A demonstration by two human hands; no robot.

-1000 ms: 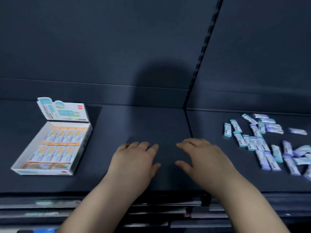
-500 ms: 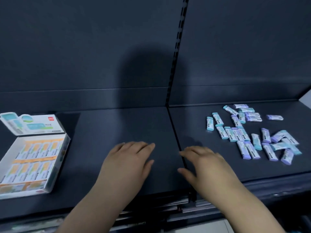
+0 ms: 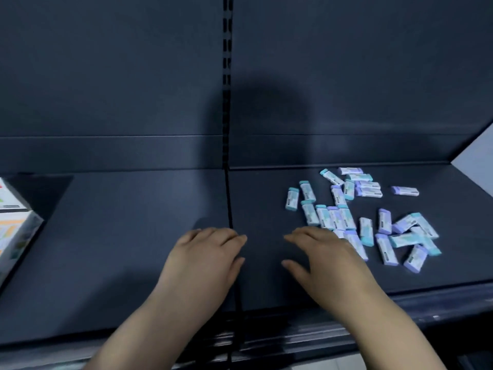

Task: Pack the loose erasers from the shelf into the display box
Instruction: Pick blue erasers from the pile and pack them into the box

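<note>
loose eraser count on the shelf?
24 loose erasers, all on the right half of the shelf: 2 leftmost, 7 at back, 1 stray far right, 4 mid-row, 2 by the right hand, 8 front right. Overlaps and the hand may hide more.

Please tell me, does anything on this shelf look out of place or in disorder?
Yes. The loose erasers lie scattered on the right part of the shelf, at mixed angles and some overlapping, far from the display box at the left edge. One purple eraser lies apart behind the heap.
</note>
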